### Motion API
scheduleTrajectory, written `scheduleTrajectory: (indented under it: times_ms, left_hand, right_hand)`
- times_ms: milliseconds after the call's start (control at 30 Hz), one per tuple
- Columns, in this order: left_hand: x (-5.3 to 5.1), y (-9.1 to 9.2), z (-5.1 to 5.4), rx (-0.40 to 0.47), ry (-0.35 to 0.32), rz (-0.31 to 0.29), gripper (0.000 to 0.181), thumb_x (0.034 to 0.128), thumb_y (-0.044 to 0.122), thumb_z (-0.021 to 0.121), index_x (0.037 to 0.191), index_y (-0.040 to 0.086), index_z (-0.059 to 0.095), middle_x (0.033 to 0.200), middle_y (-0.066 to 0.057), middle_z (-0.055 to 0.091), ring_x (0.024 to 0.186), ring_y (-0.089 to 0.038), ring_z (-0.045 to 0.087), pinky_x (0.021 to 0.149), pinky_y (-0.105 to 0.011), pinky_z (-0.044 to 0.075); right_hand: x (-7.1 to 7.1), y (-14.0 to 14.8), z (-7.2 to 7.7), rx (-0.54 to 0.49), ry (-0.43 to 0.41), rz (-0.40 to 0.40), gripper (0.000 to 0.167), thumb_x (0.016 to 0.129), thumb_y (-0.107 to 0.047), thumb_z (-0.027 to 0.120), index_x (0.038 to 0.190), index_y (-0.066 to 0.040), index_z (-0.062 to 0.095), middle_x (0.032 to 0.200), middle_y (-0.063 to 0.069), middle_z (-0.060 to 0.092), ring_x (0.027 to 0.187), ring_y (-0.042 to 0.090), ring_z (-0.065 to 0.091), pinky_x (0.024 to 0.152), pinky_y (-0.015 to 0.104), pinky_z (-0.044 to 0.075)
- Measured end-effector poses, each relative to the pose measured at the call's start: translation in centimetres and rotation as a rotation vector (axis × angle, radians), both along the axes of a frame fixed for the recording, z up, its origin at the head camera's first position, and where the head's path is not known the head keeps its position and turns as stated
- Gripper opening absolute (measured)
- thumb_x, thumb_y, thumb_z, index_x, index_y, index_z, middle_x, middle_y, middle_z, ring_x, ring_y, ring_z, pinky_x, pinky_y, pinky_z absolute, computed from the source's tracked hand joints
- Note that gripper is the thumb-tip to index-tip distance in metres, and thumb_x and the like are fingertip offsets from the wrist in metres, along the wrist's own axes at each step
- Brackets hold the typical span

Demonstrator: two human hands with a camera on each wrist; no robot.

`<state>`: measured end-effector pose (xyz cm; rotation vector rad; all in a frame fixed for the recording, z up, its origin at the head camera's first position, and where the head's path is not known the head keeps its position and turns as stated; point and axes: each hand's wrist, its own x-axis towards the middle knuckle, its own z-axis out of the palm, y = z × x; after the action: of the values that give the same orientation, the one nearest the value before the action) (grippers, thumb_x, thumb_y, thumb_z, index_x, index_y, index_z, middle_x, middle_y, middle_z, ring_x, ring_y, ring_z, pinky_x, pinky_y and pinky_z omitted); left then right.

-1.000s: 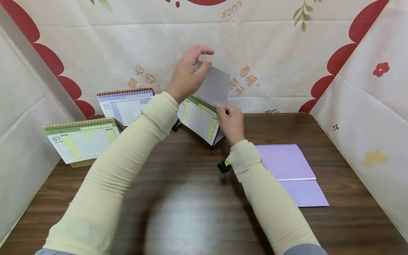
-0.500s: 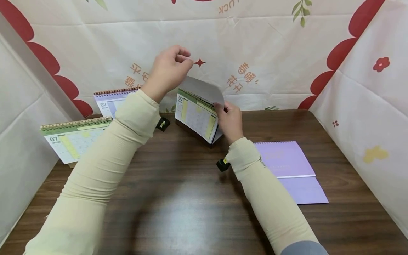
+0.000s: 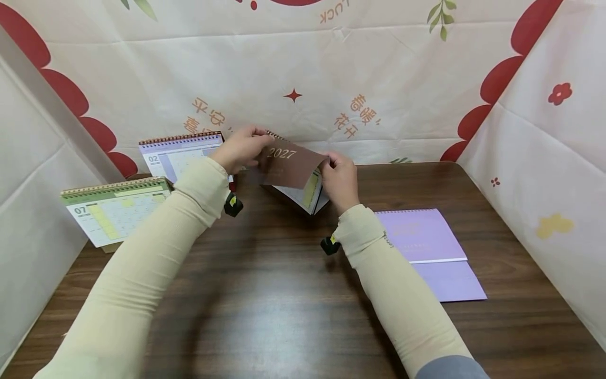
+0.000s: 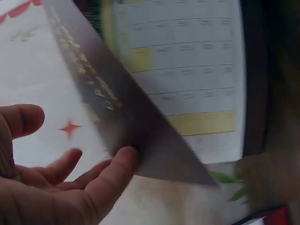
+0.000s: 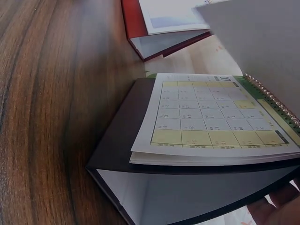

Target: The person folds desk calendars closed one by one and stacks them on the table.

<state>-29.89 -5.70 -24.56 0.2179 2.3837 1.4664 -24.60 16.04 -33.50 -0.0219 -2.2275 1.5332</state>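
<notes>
A spiral-bound desk calendar (image 3: 303, 197) stands tilted on the table near the back. Its brown cover (image 3: 290, 166), marked 2027, hangs partly over the front, and the right wrist view shows the 07 page (image 5: 201, 115) under the raised cover. My left hand (image 3: 242, 149) is at the cover's left end. In the left wrist view one fingertip (image 4: 125, 157) touches the cover, with the thumb apart from it. With my right hand (image 3: 342, 181) I grip the calendar's upper right side; some of those fingers (image 5: 281, 206) show behind the stand.
A green 07 calendar (image 3: 120, 210) and a lilac 02 calendar (image 3: 177, 158) stand at the left. Flat on the right lies a purple calendar (image 3: 426, 237), partly behind my right sleeve. A patterned cloth (image 3: 293, 63) rises behind the wooden table (image 3: 265, 295).
The cover has swung from standing up behind the spiral to the front, over the 07 page. My left hand moved left, then down onto it; my right hand keeps its grip.
</notes>
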Motion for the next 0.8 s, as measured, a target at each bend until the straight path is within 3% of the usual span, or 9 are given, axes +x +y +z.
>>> scheduleTrajectory:
  times_ms: [167, 367, 500, 600, 733, 767, 800]
  left_hand:
    - [-1.4, 0.6, -2.4, 0.097, 0.000, 0.074, 0.052, 0.1031, 0.033, 0.053, 0.145, 0.006, 0.039, 0.150, -0.011, 0.037, 0.136, -0.024, 0.039, 0.100, -0.046, 0.046]
    - [-2.3, 1.4, -4.6, 0.125, 0.029, 0.137, 0.064, 0.1012, 0.034, 0.056, 0.152, 0.007, 0.028, 0.151, -0.013, 0.035, 0.129, -0.028, 0.047, 0.097, -0.046, 0.048]
    - [-2.5, 1.3, -5.6, 0.129, 0.065, 0.139, 0.067, 0.1002, 0.034, 0.059, 0.152, 0.007, 0.027, 0.150, -0.014, 0.039, 0.131, -0.028, 0.046, 0.101, -0.044, 0.044]
    - [-2.7, 1.2, -6.1, 0.121, 0.097, 0.126, 0.069, 0.0992, 0.034, 0.061, 0.153, 0.007, 0.027, 0.150, -0.014, 0.039, 0.133, -0.027, 0.044, 0.104, -0.042, 0.042]
    - [-3.0, 0.8, -6.5, 0.125, 0.112, 0.109, 0.073, 0.0979, 0.036, 0.063, 0.155, 0.010, 0.026, 0.152, -0.012, 0.037, 0.136, -0.026, 0.040, 0.105, -0.040, 0.041]
    - [-3.1, 0.6, -6.6, 0.132, 0.109, 0.102, 0.074, 0.0977, 0.036, 0.063, 0.156, 0.011, 0.024, 0.153, -0.011, 0.036, 0.138, -0.025, 0.039, 0.105, -0.040, 0.042]
    - [-3.1, 0.5, -6.7, 0.139, 0.103, 0.096, 0.076, 0.0976, 0.036, 0.063, 0.157, 0.013, 0.023, 0.155, -0.010, 0.033, 0.139, -0.024, 0.037, 0.105, -0.040, 0.041]
  right_hand:
    - [-0.1, 0.0, -0.2, -0.026, -0.004, 0.013, 0.026, 0.098, -0.017, 0.054, 0.106, -0.016, 0.078, 0.092, 0.005, 0.072, 0.069, 0.019, 0.057, 0.056, 0.031, 0.043]
    - [0.1, 0.3, 0.1, -0.007, -0.027, 0.041, 0.029, 0.097, -0.012, 0.051, 0.109, -0.016, 0.077, 0.095, 0.005, 0.072, 0.071, 0.019, 0.056, 0.058, 0.030, 0.042]
    - [0.3, 0.8, 0.6, 0.020, -0.071, 0.100, 0.028, 0.098, -0.011, 0.051, 0.111, -0.015, 0.076, 0.101, 0.004, 0.071, 0.079, 0.018, 0.059, 0.063, 0.030, 0.045]
    - [0.2, 1.5, 1.0, 0.036, -0.109, 0.175, 0.026, 0.099, -0.012, 0.054, 0.115, -0.014, 0.073, 0.106, 0.005, 0.070, 0.088, 0.018, 0.063, 0.071, 0.032, 0.049]
    - [-0.2, 2.8, 1.4, 0.095, -0.177, 0.355, 0.030, 0.100, -0.017, 0.058, 0.128, -0.015, 0.066, 0.122, 0.003, 0.065, 0.105, 0.017, 0.061, 0.087, 0.038, 0.050]
    - [-0.4, 3.2, 1.4, 0.123, -0.190, 0.408, 0.034, 0.099, -0.016, 0.057, 0.133, -0.017, 0.063, 0.125, 0.002, 0.063, 0.096, 0.016, 0.062, 0.081, 0.038, 0.051]
    - [-0.6, 3.6, 1.4, 0.153, -0.208, 0.452, 0.038, 0.099, -0.016, 0.057, 0.137, -0.021, 0.060, 0.131, 0.001, 0.059, 0.099, 0.016, 0.060, 0.082, 0.039, 0.050]
